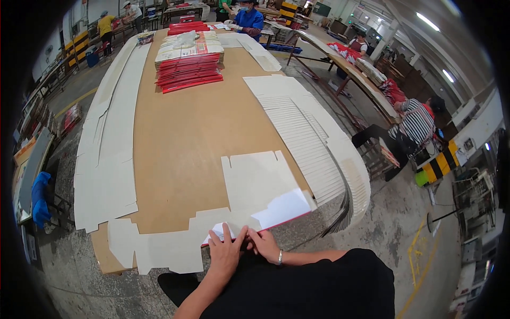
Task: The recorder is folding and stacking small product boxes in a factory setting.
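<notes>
At the near edge of the table lies a white sheet (284, 208) with a thin red edge facing me. My left hand (223, 254) rests on its left part with fingers stretched and apart. Close beside it, my right hand (265, 248) is closed, thumb and fingers pinching the red edge. My fingertips nearly meet there, and what lies beneath them is hidden. Under the sheet is a flat off-white cardboard blank (255, 178) with notched edges. Another cut blank (159, 250) extends to the left along the table's front.
Long cardboard blanks (111, 165) line the left side. Fanned slatted pieces (303, 138) line the right. Farther back on the brown tabletop (180, 143) sits a stack of red-edged folded pieces (188, 72). A person in blue (248, 20) stands at the far end; another in stripes (417, 125) sits right.
</notes>
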